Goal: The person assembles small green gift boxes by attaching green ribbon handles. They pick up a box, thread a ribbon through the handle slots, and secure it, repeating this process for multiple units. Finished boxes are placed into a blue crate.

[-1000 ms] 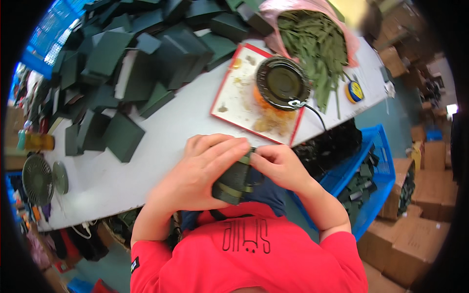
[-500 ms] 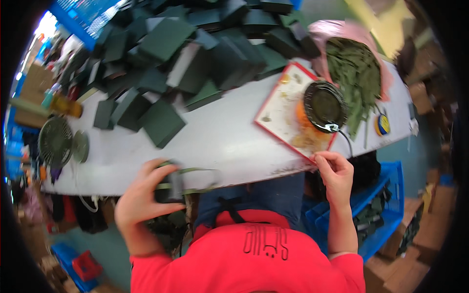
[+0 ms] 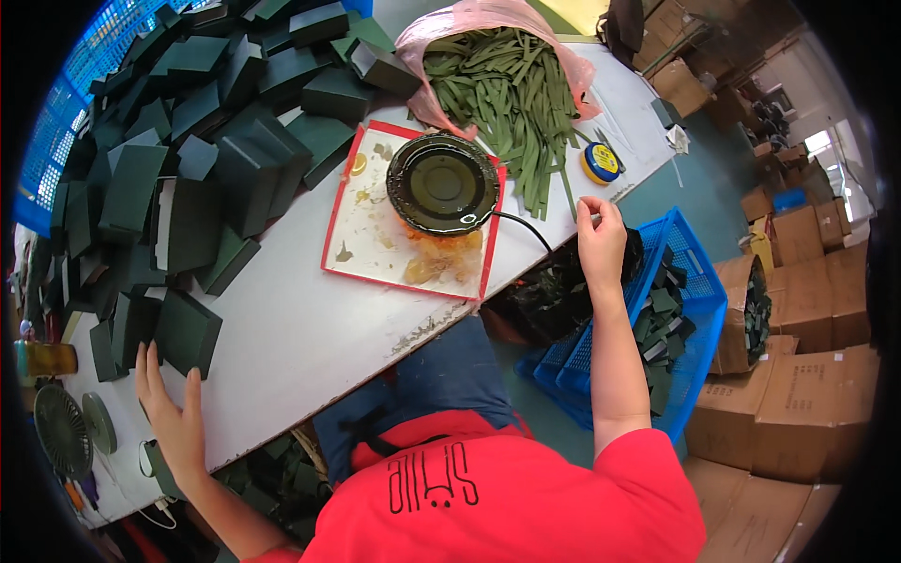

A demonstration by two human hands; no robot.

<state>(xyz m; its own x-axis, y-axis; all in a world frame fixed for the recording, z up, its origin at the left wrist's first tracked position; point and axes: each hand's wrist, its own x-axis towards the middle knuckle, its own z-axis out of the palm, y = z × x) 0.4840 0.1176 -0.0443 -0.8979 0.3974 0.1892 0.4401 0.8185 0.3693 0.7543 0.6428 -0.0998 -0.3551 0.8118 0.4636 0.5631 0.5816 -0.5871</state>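
Observation:
My left hand (image 3: 174, 413) is open, fingers stretched out, at the near side of the dark green boxes on the left of the table. Its fingertips reach a small dark green box (image 3: 188, 333); whether they touch it I cannot tell. My right hand (image 3: 603, 246) is closed in a pinch at the table's right edge, beside the loose end of a green ribbon strip. What the pinch holds, if anything, is hidden. More green ribbon strips (image 3: 507, 89) spill from a pink plastic bag (image 3: 441, 23). A round black pot of dark liquid (image 3: 443, 183) stands on a red-rimmed white tray (image 3: 352, 230).
A pile of dark green boxes (image 3: 197, 108) covers the far left. A yellow-and-blue round tin (image 3: 601, 162) lies right of the ribbons. Blue crates (image 3: 699, 347) holding green pieces stand below the table's right edge. A small fan (image 3: 63, 430) stands far left; cardboard boxes (image 3: 807, 394) are stacked right.
My left hand has let go of the small dark box with a ribbon loop and moved left to the boxes. My right hand has moved from the tray's corner toward the ribbon strips. The view has turned.

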